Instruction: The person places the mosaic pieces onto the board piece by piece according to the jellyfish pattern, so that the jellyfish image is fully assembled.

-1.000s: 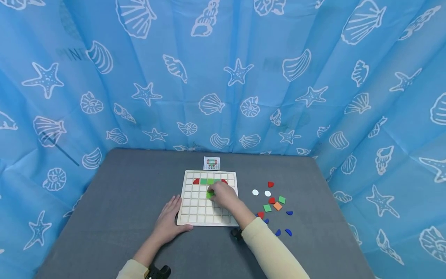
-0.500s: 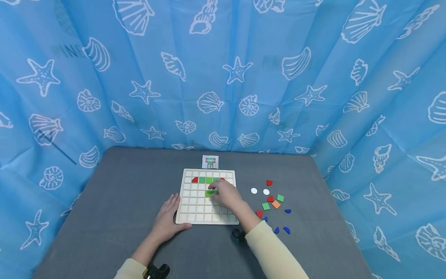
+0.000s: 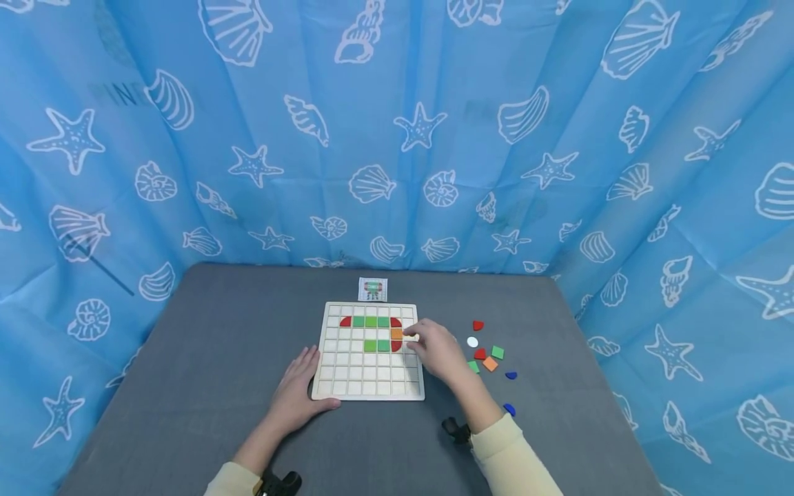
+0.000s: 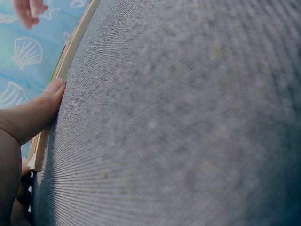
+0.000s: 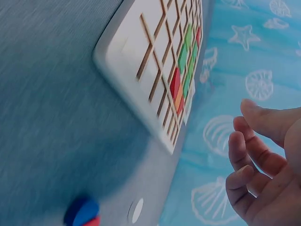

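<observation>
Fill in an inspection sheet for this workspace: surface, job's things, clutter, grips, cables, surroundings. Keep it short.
Surface: grey tabletop.
Job's things: white grid board bearing red tiles, green tiles and one orange tile; printed card just beyond it.
Clutter: loose pieces right of the board, including a white disc and blue pieces; others may be hidden.
Left grip: at the board's near left corner, thumb against the near edge.
Right grip: above the board's right edge, nothing seen held.
Cables: nothing seen; black wrist devices present.
Surroundings: blue curtain printed with shells and starfish.
</observation>
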`<act>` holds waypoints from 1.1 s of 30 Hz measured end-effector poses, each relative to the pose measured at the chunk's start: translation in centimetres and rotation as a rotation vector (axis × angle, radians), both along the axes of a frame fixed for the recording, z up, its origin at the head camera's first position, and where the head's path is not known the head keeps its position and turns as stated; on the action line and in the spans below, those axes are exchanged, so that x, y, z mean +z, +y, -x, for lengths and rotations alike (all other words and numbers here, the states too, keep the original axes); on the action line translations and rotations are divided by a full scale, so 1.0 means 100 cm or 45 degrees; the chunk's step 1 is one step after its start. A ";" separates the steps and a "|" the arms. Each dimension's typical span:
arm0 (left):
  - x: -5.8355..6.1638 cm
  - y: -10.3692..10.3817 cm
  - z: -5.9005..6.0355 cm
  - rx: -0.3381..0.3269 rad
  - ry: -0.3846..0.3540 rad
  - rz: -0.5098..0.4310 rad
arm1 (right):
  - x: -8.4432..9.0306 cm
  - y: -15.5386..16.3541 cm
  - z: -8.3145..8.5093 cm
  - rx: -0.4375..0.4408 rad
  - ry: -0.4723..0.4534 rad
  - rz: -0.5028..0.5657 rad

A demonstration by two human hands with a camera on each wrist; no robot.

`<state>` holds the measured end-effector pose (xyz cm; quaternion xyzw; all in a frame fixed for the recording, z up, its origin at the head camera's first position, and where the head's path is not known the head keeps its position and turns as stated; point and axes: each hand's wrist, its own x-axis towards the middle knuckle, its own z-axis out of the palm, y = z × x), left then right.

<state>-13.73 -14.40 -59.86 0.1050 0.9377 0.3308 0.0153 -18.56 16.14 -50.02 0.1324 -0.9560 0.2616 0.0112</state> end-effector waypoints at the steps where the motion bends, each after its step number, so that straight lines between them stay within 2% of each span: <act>1: 0.000 0.000 0.000 -0.001 -0.001 -0.003 | 0.000 0.004 -0.002 -0.014 0.007 0.005; 6: 0.000 0.000 0.000 -0.010 -0.002 -0.006 | -0.001 0.026 -0.012 -0.080 0.043 0.039; 15: -0.003 -0.001 0.000 -0.007 0.026 -0.009 | -0.014 0.066 -0.024 -0.153 0.050 0.048; 22: 0.001 -0.001 0.001 -0.006 -0.055 -0.016 | -0.023 0.094 -0.025 -0.198 -0.034 0.039; 27: 0.001 -0.002 0.002 -0.007 -0.010 -0.005 | -0.027 0.099 -0.024 -0.254 -0.121 -0.057; 33: 0.001 -0.001 -0.001 -0.004 0.007 -0.008 | -0.034 0.106 -0.026 -0.273 -0.196 -0.061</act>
